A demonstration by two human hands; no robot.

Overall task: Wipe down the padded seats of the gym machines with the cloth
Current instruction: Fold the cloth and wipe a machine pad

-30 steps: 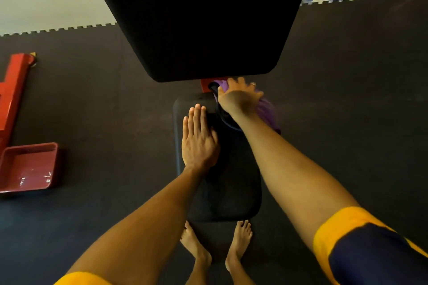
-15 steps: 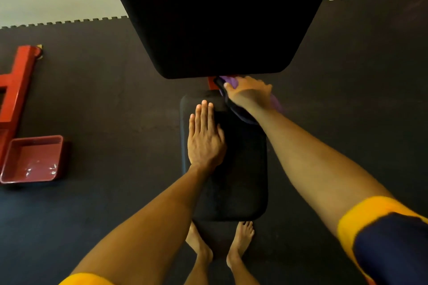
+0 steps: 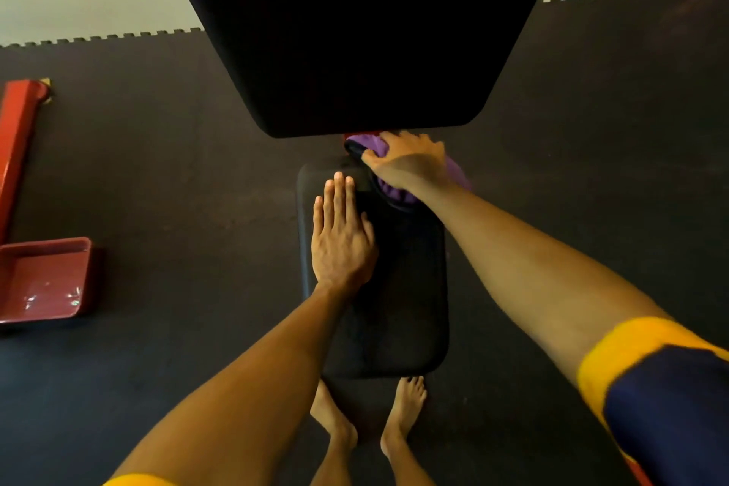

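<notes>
A black padded seat (image 3: 398, 312) lies below me, with a large black padded backrest (image 3: 355, 32) rising above its far end. My left hand (image 3: 341, 237) rests flat on the seat's left half, fingers straight and together. My right hand (image 3: 406, 164) grips a purple cloth with a dark edge (image 3: 392, 191) and presses it on the seat's far right corner, just under the backrest. Part of the cloth is hidden beneath the hand.
A red machine frame (image 3: 17, 138) and a red tray-like foot plate (image 3: 43, 280) sit on the dark rubber floor mat (image 3: 177, 189) at the left. My bare feet (image 3: 367, 422) stand at the seat's near end. Pale flooring lies beyond the mat's toothed edge.
My right hand and the cloth have shifted slightly right along the seat's far end, close under the backrest. The left hand stays flat on the seat. The view moved a little forward.
</notes>
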